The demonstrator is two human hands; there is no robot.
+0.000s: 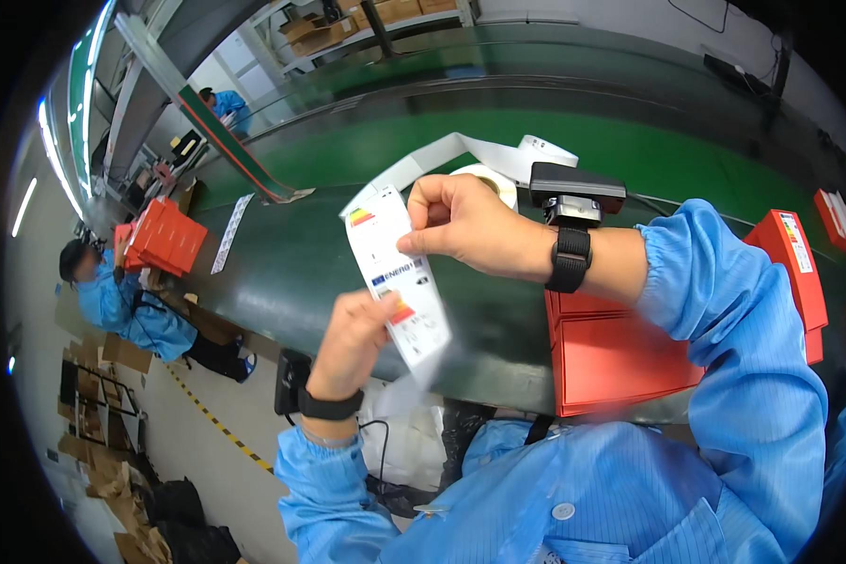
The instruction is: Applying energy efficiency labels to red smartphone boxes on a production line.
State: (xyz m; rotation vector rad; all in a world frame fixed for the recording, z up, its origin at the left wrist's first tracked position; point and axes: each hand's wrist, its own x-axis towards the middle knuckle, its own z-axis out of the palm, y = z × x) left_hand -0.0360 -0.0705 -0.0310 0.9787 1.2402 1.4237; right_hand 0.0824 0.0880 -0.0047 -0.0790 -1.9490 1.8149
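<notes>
A strip of white energy labels (376, 246) with coloured bars hangs slantwise in front of me, above the edge of the green-topped bench. My right hand (470, 224) pinches its right edge between thumb and forefinger. Lower down, my left hand (350, 340) is closed on the strip's left edge, thumb lying over a printed label. The strip's bottom end is blurred. Behind my right hand stands a label roll (506, 191), partly hidden. White backing tape (409, 169) loops across the bench beyond my hands. Both wrists carry black straps with small dark devices.
Flat red boxes (620, 367) lie stacked under my right forearm, and more red boxes (794, 268) stand farther right. A label sheet (232, 233) rests on the bench at left. A green post (221, 141) rises there. A co-worker (127, 305) at far left holds red boxes.
</notes>
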